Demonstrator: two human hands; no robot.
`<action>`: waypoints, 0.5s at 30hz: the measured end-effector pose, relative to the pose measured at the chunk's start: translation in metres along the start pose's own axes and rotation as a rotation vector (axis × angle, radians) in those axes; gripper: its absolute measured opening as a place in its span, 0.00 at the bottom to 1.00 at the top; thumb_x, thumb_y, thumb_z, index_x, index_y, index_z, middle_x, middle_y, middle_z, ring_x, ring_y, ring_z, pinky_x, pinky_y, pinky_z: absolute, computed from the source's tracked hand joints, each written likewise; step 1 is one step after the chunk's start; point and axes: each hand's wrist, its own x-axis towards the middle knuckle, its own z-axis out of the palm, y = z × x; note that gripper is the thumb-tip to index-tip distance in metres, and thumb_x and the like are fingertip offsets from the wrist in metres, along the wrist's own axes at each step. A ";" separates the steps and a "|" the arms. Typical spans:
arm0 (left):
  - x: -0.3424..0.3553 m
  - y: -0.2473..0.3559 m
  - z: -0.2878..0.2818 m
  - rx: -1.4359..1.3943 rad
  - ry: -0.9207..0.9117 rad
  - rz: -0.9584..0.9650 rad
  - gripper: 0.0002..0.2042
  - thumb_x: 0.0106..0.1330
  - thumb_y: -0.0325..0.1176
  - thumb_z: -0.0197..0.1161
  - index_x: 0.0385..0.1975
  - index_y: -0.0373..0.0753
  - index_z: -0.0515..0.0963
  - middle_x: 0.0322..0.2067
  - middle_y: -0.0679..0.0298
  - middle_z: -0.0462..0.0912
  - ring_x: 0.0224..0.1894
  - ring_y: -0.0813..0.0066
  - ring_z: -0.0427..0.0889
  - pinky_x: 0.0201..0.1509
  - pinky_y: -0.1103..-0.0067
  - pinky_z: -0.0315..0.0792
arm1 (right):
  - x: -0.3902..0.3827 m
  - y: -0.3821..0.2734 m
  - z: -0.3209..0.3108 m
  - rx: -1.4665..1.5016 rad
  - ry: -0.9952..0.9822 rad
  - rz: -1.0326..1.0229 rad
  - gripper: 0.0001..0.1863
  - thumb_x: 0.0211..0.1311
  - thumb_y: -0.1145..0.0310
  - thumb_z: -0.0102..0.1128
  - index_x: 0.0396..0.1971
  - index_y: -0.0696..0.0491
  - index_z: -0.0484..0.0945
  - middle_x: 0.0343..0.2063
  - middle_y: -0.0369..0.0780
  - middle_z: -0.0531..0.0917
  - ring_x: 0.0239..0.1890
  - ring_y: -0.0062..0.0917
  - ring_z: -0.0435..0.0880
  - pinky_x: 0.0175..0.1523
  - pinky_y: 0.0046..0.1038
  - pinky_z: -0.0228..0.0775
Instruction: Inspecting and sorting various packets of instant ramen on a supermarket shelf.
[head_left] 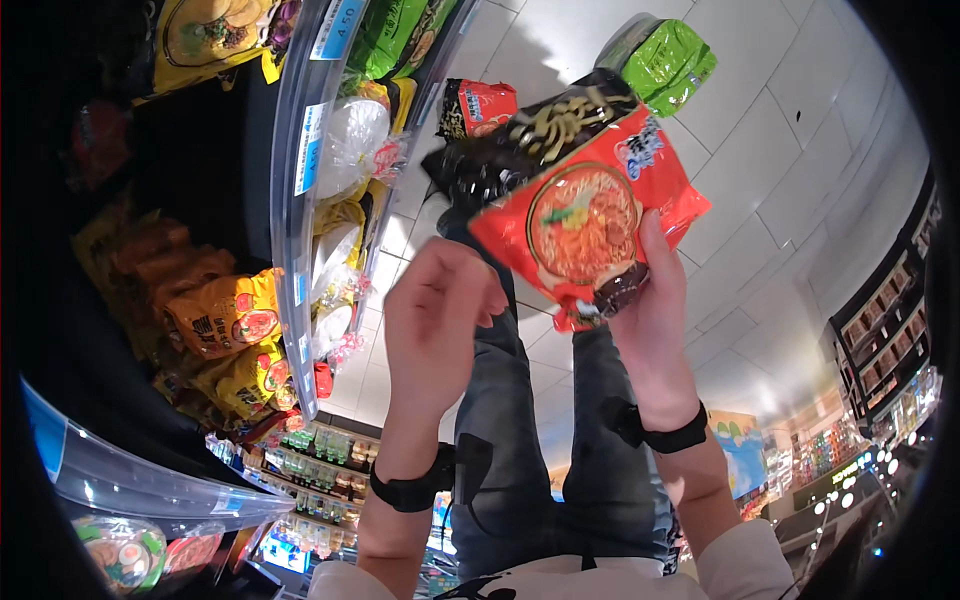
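Observation:
A red and black multipack of instant noodles (672,190), with a bowl of noodles pictured on it, hangs tilted above the floor. My right hand (648,310) grips its lower right edge, the thumb lying over the front. Just left of the pack is my left hand (430,310), its fingers curled in and nothing visible in them; it looks apart from the pack. Beyond lie a smaller-looking red and black noodle pack (488,103) and a green pack (672,65), both partly covered by the held one.
To the left stands a shelf with a curved clear edge (290,200) and price labels. Orange noodle packs (215,315) and yellow packs (245,380) fill part of it. Green packs (392,35) sit at its outer side. Pale floor tiles (770,150) stretch right towards dark racks (880,320).

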 end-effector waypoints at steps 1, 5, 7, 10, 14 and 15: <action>-0.001 -0.001 0.000 0.059 -0.062 -0.022 0.05 0.60 0.26 0.53 0.23 0.37 0.67 0.22 0.70 0.73 0.24 0.87 0.71 0.26 0.88 0.64 | 0.000 0.000 0.002 -0.004 0.000 -0.001 0.24 0.64 0.57 0.39 0.52 0.61 0.59 0.48 0.44 0.71 0.50 0.28 0.73 0.53 0.31 0.66; -0.013 -0.013 0.017 0.454 -0.160 0.074 0.07 0.55 0.28 0.59 0.24 0.35 0.68 0.20 0.67 0.69 0.19 0.83 0.68 0.21 0.87 0.61 | -0.004 0.002 0.014 0.097 0.086 -0.098 0.20 0.61 0.63 0.48 0.50 0.58 0.61 0.47 0.39 0.71 0.48 0.23 0.73 0.51 0.26 0.67; -0.014 -0.017 0.020 0.442 -0.126 0.097 0.06 0.56 0.27 0.58 0.24 0.34 0.69 0.19 0.66 0.69 0.18 0.82 0.66 0.20 0.85 0.59 | -0.005 0.004 0.019 0.104 0.087 -0.141 0.20 0.61 0.64 0.48 0.50 0.57 0.60 0.47 0.39 0.71 0.48 0.22 0.72 0.51 0.26 0.66; -0.013 -0.021 0.016 0.464 -0.087 0.182 0.04 0.57 0.26 0.55 0.24 0.33 0.70 0.19 0.64 0.68 0.16 0.81 0.62 0.18 0.83 0.56 | -0.003 0.004 0.022 0.113 0.053 -0.087 0.21 0.63 0.61 0.45 0.51 0.57 0.60 0.48 0.39 0.71 0.48 0.23 0.72 0.52 0.27 0.66; -0.016 -0.022 0.022 0.412 -0.072 0.254 0.04 0.59 0.25 0.53 0.27 0.31 0.73 0.19 0.64 0.68 0.16 0.80 0.61 0.19 0.83 0.55 | 0.002 0.010 0.016 0.466 -0.048 0.120 0.22 0.66 0.58 0.35 0.55 0.56 0.56 0.51 0.44 0.68 0.51 0.31 0.71 0.54 0.35 0.65; -0.019 -0.024 0.024 0.406 -0.074 0.255 0.04 0.59 0.25 0.53 0.27 0.31 0.73 0.19 0.64 0.68 0.16 0.80 0.61 0.19 0.83 0.55 | 0.001 0.011 0.014 0.462 -0.047 0.117 0.22 0.66 0.58 0.35 0.55 0.56 0.56 0.51 0.44 0.68 0.51 0.31 0.71 0.54 0.35 0.65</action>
